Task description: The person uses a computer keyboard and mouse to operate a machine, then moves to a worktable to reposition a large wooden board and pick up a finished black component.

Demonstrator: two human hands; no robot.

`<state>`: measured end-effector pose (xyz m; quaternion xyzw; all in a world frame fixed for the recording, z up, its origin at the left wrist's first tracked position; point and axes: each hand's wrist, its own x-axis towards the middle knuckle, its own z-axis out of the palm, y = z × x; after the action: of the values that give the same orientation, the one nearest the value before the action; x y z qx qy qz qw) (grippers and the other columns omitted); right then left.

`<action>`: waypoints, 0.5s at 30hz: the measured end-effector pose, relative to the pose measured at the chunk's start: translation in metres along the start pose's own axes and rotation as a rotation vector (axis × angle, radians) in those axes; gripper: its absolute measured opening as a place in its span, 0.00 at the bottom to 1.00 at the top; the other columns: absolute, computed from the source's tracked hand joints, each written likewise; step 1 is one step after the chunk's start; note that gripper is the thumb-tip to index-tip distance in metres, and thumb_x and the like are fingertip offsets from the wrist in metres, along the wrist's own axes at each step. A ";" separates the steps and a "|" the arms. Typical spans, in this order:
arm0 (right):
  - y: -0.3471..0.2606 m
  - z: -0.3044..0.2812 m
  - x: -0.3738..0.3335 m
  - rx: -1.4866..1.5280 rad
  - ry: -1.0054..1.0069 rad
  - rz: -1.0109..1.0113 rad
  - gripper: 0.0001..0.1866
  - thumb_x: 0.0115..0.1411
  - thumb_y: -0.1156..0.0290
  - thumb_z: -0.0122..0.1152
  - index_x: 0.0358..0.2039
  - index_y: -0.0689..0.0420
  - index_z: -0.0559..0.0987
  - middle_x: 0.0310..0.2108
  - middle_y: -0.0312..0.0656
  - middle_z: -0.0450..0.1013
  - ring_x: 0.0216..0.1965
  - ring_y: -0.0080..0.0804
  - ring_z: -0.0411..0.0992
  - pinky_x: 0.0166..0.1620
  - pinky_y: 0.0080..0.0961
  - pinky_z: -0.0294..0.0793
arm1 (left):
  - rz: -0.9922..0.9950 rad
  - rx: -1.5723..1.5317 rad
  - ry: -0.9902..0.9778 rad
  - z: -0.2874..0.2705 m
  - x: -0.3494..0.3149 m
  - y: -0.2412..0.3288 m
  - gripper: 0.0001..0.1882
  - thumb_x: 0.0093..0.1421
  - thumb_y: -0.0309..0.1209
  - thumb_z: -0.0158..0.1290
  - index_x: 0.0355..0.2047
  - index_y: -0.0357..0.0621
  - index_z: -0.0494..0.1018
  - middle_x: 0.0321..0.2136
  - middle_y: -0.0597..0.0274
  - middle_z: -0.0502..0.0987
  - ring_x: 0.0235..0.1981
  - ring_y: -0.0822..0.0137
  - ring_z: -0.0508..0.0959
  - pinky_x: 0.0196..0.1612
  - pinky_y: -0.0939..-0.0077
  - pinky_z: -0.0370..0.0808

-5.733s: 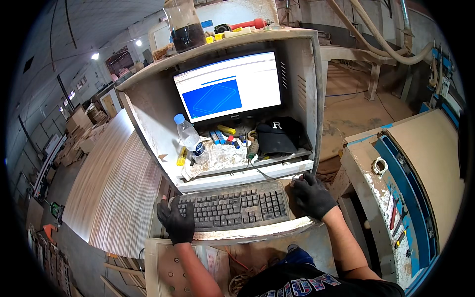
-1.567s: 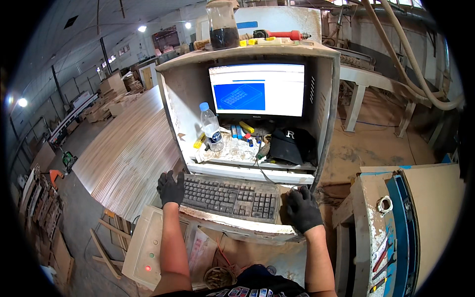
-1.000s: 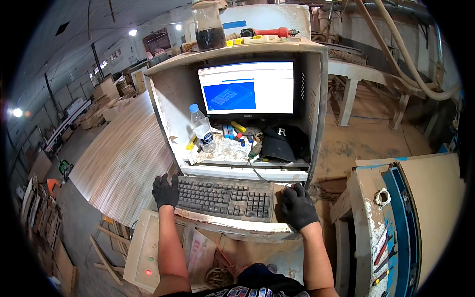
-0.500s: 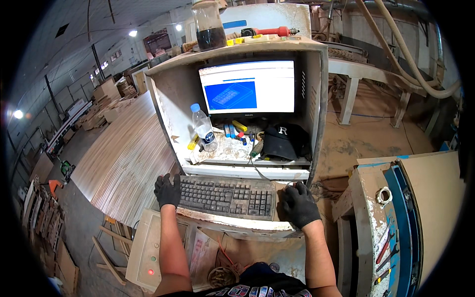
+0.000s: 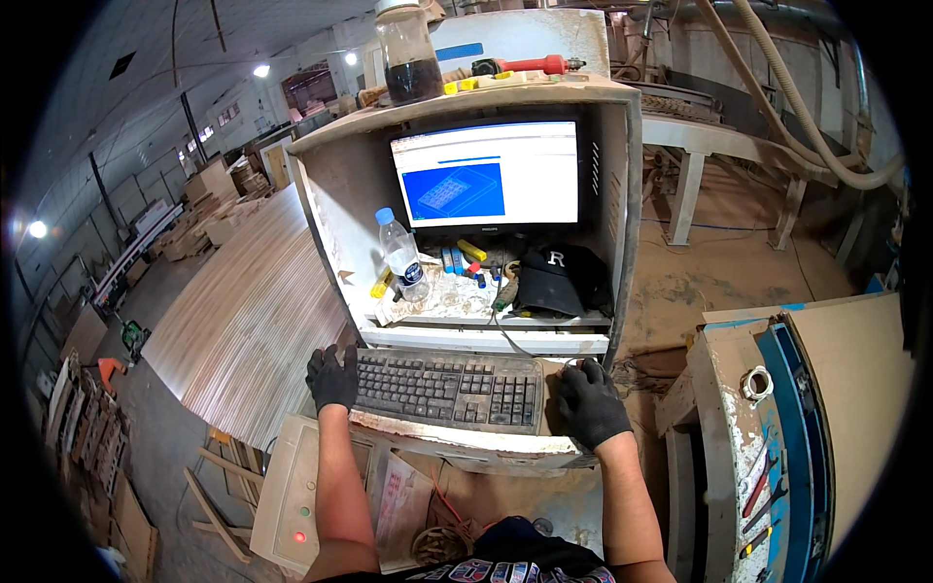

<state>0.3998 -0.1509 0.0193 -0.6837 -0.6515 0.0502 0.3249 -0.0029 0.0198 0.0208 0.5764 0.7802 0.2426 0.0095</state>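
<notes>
Our left hand (image 5: 333,379), fingers loosely spread, rested against the grimy keyboard's (image 5: 447,391) left end; our right grip (image 5: 590,400) covered an apparent mouse (image 5: 571,363) just beyond its right end, firmness impossible to tell. Short, light strokes, we judged, suited the narrow room before the shelf's (image 5: 486,439) near edge.

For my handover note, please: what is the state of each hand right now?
Left hand: open, nothing seen in it, at the left end of the keyboard.
Right hand: curled, palm down; grip cannot be told, underside hidden.
</notes>
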 end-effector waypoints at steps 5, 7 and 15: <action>0.000 0.000 0.000 -0.004 0.009 -0.004 0.25 0.55 0.66 0.66 0.54 0.49 0.73 0.56 0.53 0.66 0.56 0.58 0.68 0.58 0.46 0.71 | 0.003 0.012 0.004 0.001 0.001 -0.001 0.35 0.66 0.60 0.42 0.61 0.47 0.68 0.66 0.44 0.61 0.69 0.47 0.56 0.68 0.48 0.53; 0.000 0.000 0.000 0.002 -0.006 0.002 0.25 0.55 0.66 0.66 0.54 0.49 0.73 0.56 0.53 0.66 0.56 0.59 0.68 0.57 0.46 0.71 | 0.002 0.011 0.003 0.000 0.000 0.000 0.35 0.66 0.60 0.42 0.61 0.47 0.68 0.66 0.44 0.61 0.69 0.47 0.56 0.68 0.48 0.53; -0.002 -0.002 0.001 -0.012 -0.005 -0.008 0.25 0.54 0.66 0.66 0.54 0.48 0.73 0.57 0.54 0.66 0.55 0.59 0.68 0.57 0.46 0.72 | 0.006 0.018 -0.001 0.001 0.001 -0.002 0.35 0.66 0.60 0.41 0.61 0.48 0.68 0.66 0.45 0.61 0.69 0.47 0.56 0.68 0.47 0.53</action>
<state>0.3993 -0.1510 0.0217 -0.6828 -0.6554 0.0465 0.3194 -0.0046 0.0206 0.0194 0.5788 0.7807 0.2356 0.0039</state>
